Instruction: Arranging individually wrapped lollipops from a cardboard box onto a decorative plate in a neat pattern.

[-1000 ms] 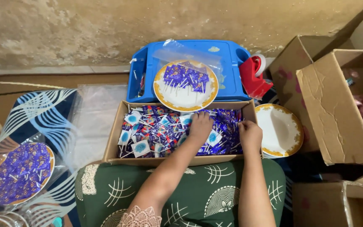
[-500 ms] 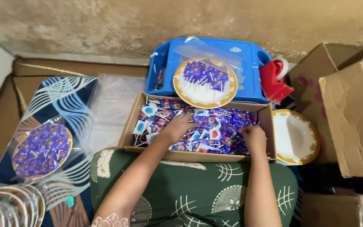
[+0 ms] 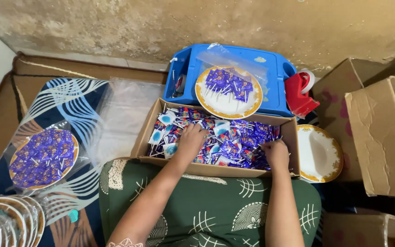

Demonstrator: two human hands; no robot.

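A shallow cardboard box (image 3: pixel 216 169) lies in front of me, filled with several small wrapped lollipops (image 3: pixel 227 137) in purple, blue and white wrappers. My left hand (image 3: pixel 191 139) rests on the sweets in the box's left half, fingers curled down into them. My right hand (image 3: pixel 275 153) is in the right half, fingers closed among the purple ones. I cannot tell what either hand grips. Behind the box a white plate with a gold rim (image 3: pixel 228 107) holds a small pile of purple lollipops and stands on a blue plastic tray (image 3: pixel 275 80).
An empty gold-rimmed plate (image 3: pixel 320 153) lies right of the box. A red tape dispenser (image 3: pixel 301 93) sits by the tray. Open cardboard boxes (image 3: pixel 382 137) stand at right. At left a bagged plate of lollipops (image 3: pixel 42 158) and stacked plates (image 3: pixel 10 224) lie on a patterned mat.
The view has shifted to the left. My left hand has moved leftward across the sweets in the box. My right hand stays in the right half.
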